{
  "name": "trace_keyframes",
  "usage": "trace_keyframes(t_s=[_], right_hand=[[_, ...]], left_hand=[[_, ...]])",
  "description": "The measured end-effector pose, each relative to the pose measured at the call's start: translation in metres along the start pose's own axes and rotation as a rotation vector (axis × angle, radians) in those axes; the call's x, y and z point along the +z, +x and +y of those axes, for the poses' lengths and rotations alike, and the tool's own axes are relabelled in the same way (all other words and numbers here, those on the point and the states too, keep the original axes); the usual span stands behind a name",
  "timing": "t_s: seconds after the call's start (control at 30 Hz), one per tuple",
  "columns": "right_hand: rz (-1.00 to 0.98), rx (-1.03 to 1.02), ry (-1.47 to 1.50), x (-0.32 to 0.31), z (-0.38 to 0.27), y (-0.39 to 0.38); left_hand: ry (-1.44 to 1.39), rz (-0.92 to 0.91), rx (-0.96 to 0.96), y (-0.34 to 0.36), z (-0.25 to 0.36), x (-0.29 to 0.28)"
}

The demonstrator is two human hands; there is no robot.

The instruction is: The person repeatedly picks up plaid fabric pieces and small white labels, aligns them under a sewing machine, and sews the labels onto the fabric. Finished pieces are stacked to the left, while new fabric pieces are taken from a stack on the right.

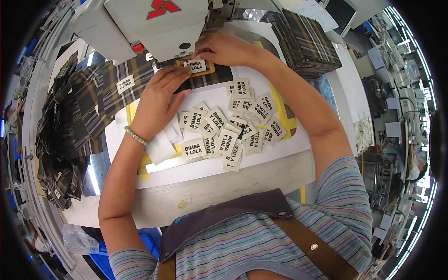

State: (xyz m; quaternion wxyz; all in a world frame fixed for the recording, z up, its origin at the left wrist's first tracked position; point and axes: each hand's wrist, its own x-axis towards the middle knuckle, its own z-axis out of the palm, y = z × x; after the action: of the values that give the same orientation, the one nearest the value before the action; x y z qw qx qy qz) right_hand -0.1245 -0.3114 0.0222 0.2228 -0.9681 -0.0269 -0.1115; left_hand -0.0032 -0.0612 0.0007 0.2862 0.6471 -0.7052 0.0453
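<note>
Under the head of a white sewing machine (161,28), a cream label with dark lettering (194,66) lies inside a small yellow-tan frame (211,68) on dark plaid fabric (207,79). My left hand (163,93) rests flat, fingers stretched and thumb apart, its fingertips at the label's left edge. At the label's upper right, my right hand (224,49) has its fingers bent together by the frame. What those fingertips hold, if anything, is hidden. Nearer to me, a loose pile of similar labels (227,140) spreads over the white work surface (186,173).
Plaid pieces with sewn-on labels (88,88) trail off the left side in a heap. A stack of folded plaid fabric (308,39) stands at the far right. Yellow tape strips (279,100) mark the surface. A clear plastic bag (79,239) and blue bin (105,261) sit lower left.
</note>
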Motion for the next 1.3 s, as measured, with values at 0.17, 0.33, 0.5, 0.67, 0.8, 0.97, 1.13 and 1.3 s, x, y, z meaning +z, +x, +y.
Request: trace_keyframes(t_s=[0.17, 0.33, 0.5, 0.67, 0.8, 0.97, 1.13, 1.3], right_hand=[[0.013, -0.028, -0.103, -0.001, -0.004, -0.005], [0.111, -0.079, -0.225, 0.001, -0.018, -0.024], [0.081, -0.149, -0.424, 0.011, -0.023, -0.05], [0.109, -0.182, -0.491, 0.014, -0.023, -0.055], [0.064, -0.188, -0.453, 0.016, -0.026, -0.054], [0.049, -0.177, -0.437, 0.017, -0.022, -0.053], [0.109, -0.214, -0.355, 0.025, -0.026, -0.044], [0.094, -0.169, -0.196, 0.037, -0.022, -0.046]], left_hand=[[-0.022, -0.047, -0.054, -0.002, -0.002, 0.003], [0.006, -0.066, -0.035, -0.004, -0.002, 0.002], [-0.051, -0.139, -0.053, -0.002, -0.003, 0.003], [-0.083, -0.103, -0.051, -0.003, -0.006, 0.006], [-0.135, -0.125, -0.08, -0.003, -0.005, 0.003], [-0.035, -0.121, -0.068, -0.002, -0.005, 0.004], [0.083, -0.109, -0.022, 0.0, -0.001, 0.005], [0.032, -0.105, -0.014, -0.003, 0.0, 0.002]])
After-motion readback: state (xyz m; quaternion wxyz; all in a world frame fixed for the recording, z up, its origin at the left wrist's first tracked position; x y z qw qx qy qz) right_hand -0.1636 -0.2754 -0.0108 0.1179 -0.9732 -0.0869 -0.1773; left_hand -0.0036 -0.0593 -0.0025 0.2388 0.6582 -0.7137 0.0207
